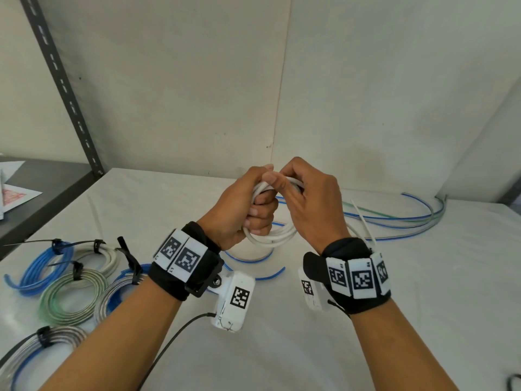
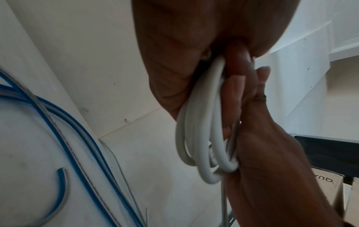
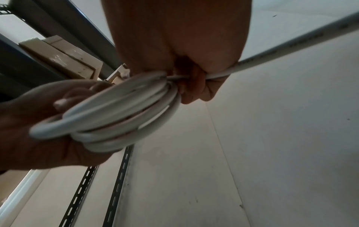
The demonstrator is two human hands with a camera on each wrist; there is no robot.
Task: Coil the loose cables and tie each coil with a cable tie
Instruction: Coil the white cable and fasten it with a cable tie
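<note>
A white cable coil (image 1: 275, 238) is held up over the white table (image 1: 423, 306), between both hands. My left hand (image 1: 242, 210) grips its left side in a fist. My right hand (image 1: 307, 201) curls round the top of the coil, thumb over the strands. A thin white cable tie (image 1: 363, 221) sticks out past the right hand toward the wrist. In the left wrist view the coil (image 2: 205, 122) hangs from the left palm, with the right hand (image 2: 272, 153) beside it. The right wrist view shows the coil (image 3: 120, 116) pinched under the right fingers (image 3: 194, 90); the tie's head is hidden.
Several tied coils lie at the table's left: blue (image 1: 42, 272), green (image 1: 73, 297), white (image 1: 104, 255) and grey (image 1: 42, 342). Loose blue and green cables (image 1: 408, 218) curve along the back right. A short blue piece (image 1: 267, 275) lies below the hands. A dark shelf (image 1: 42, 193) stands at the left.
</note>
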